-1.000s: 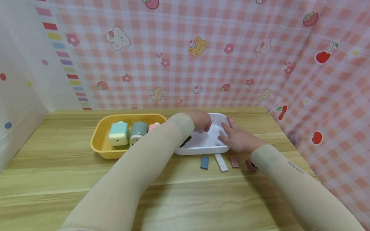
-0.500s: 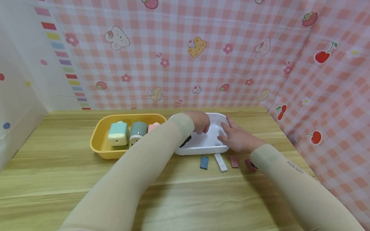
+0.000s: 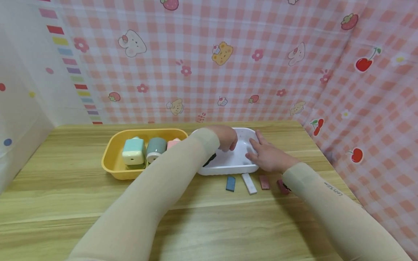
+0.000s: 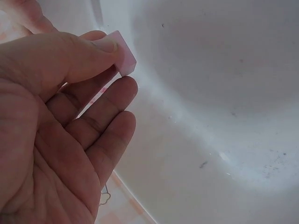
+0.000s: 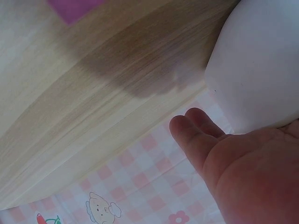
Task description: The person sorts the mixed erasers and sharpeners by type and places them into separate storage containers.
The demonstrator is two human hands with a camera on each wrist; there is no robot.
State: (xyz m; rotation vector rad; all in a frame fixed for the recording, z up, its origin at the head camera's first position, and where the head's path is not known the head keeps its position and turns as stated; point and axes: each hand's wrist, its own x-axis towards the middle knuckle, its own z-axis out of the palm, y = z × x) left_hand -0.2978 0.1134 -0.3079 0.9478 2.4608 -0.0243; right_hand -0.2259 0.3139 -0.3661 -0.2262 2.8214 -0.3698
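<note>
Though head-hidden, left-wrist-visible pink block (image 4: 125, 58)

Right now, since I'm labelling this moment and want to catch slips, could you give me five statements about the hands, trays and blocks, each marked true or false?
1. The left hand pinches a pink block. True.
2. The right hand grips a block. False: the right hand touches the white tray, its fingers extended.
3. The yellow tray stands left of the white tray. True.
4. The blue block lies inside the white tray. False: the blue block lies on the table, on the tray's near side.
5. The white block is longer than the blue block. True.
</note>
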